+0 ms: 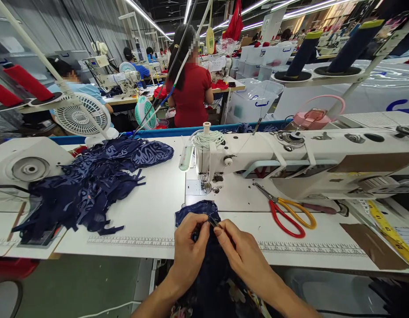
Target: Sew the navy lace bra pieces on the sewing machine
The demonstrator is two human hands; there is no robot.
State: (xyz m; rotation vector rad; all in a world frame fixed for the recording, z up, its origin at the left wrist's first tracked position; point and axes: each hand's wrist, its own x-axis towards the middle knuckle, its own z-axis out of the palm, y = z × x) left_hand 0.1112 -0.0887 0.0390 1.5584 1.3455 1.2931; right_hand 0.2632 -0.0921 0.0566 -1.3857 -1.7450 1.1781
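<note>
At the far left, red thread cones (31, 82) are leaning above the white worktable (158, 190), and a white fan (81, 114) is standing behind it, near a person in light blue (87, 90). A heap of navy patterned fabric (95, 181) is sprawling over the table's left part, its loose strips trailing toward the front edge. Beyond, a green-and-white fan (145, 112) is sitting beside a person in a red top (191, 88), who is facing away.

At the middle, the navy fabric piece (196, 212) is lying at the front of the sewing machine (257, 154), just before its needle area, with dark cloth hanging over the table edge below. The left hand (190, 245) is pinching it, thumb and forefinger closed, other fingers curled. The right hand (246, 249) is closing its fingertips on a small dark tool (213, 221), whose tip is meeting the fabric.

Farther right, open scissors (289, 214) with one red and one yellow handle are resting on the table, clear plastic bins (254, 104) are standing behind, navy thread cones (302, 55) are rising overhead, and a yellow tape measure (388, 229) is lying near the corner.
</note>
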